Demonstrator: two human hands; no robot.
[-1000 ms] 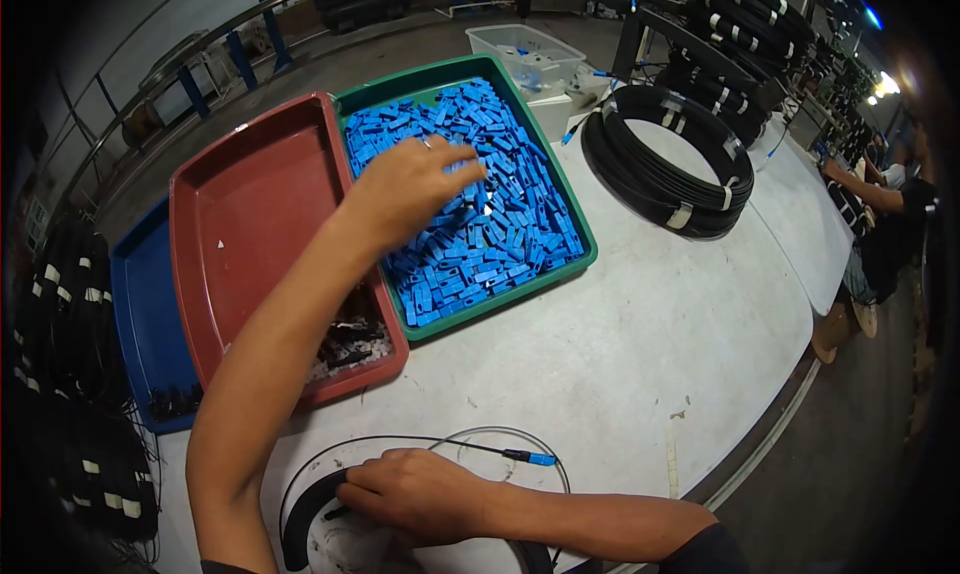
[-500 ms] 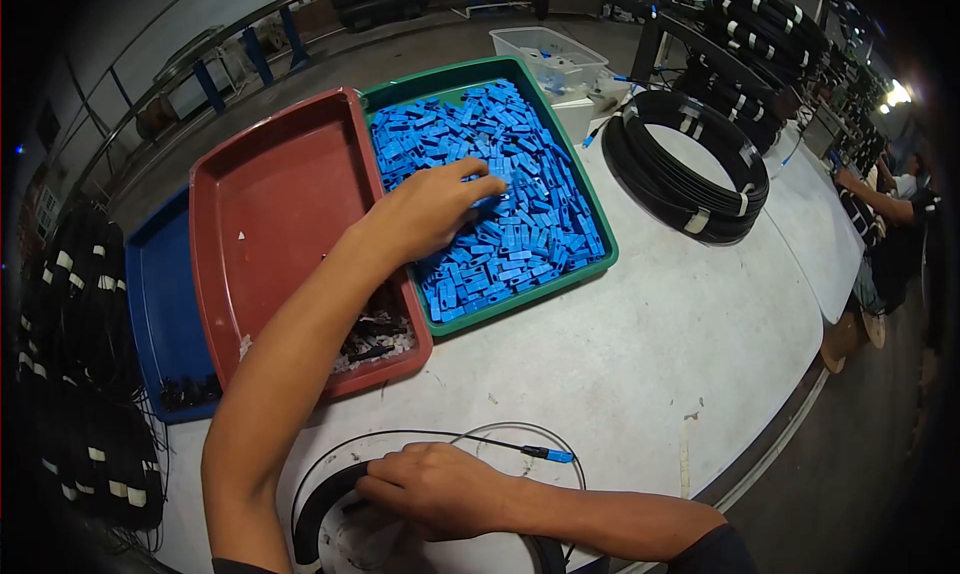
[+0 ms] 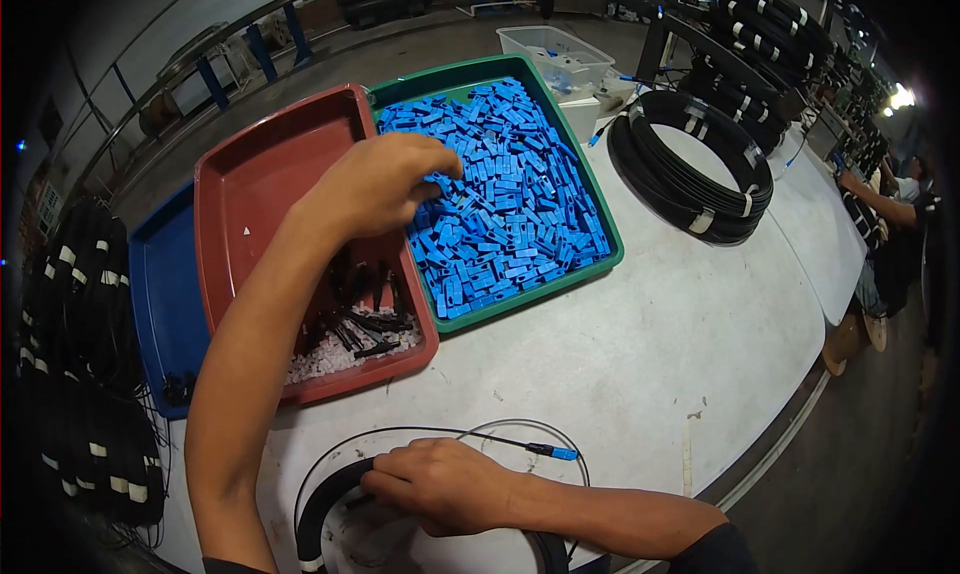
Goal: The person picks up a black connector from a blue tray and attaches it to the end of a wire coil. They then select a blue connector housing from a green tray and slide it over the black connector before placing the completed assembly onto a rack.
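Note:
Above the edge between the red tray (image 3: 270, 179) and the green tray (image 3: 615, 259), my left hand (image 3: 385, 184) hangs with its fingers curled; what they hold, if anything, I cannot make out. Many small blue connector pieces (image 3: 510, 209) fill the green tray. My right hand (image 3: 440, 484) is closed around the upper part of a black cable coil (image 3: 318, 509) at the bottom of the view. Beyond that hand, a thin cable end with a black and blue connector (image 3: 552, 452) lies on the white table (image 3: 620, 374).
The red tray's near end holds black parts (image 3: 365, 324) and whitish bits. A blue tray (image 3: 165, 284) stands at its left. Behind are a larger black coil (image 3: 690, 169) and a clear bin (image 3: 555, 59). Cable bundles (image 3: 95, 374) stand far left; another person's arm (image 3: 880, 199) shows at right.
My left hand has moved left from over the blue pieces to the tray edge, uncovering more of the red tray's near end. My right hand stays on the coil.

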